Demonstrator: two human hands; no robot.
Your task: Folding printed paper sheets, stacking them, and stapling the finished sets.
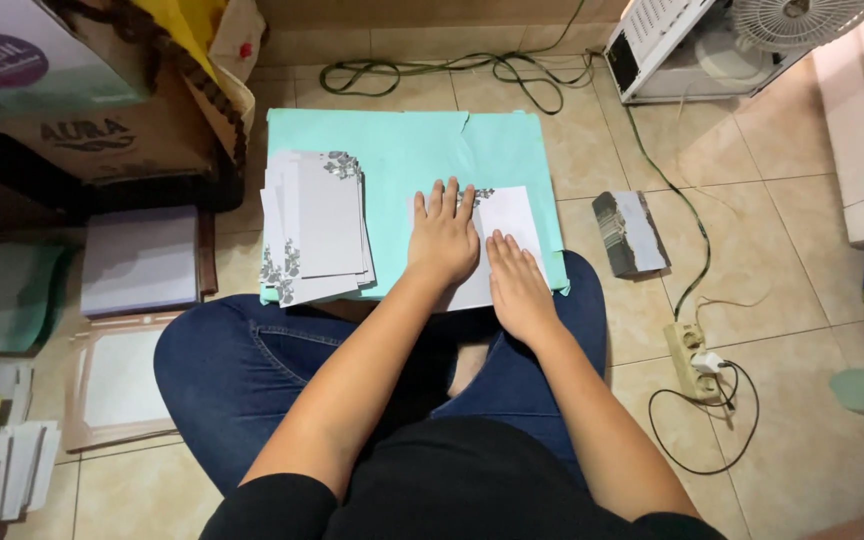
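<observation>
A tiled floor, cluttered on every side, with a mint-green board (422, 150) laid flat in front of a seated person and resting partly on their knees; I'll place everything by that board. On its near right part lies a white card (508, 225) with a grey floral corner, and both hands are on it. The left hand (443, 238) lies flat, fingers together and stretched out, palm down on the card's left half. The right hand (518, 282) lies flat too, fingers extended, on the card's near right edge, where the card overhangs the board's near rim. Neither hand grips anything; they only press.

On the board's left part sits a loose stack of cards (314, 225), fanned and hanging over the near left edge. That looks like the weak spot: a nudge from a forearm or a shift of the knees could tip the stack off onto the floor. The pressed card could also skew if one palm pushes harder than the other, leaving an uneven crease.

Right of the board, on the tiles, lies another small bundle of cards (630, 232), and beyond it a power strip (690, 360) with trailing cables. Left of the board sit cardboard boxes (62, 90) and a pale paper pile (140, 260).
</observation>
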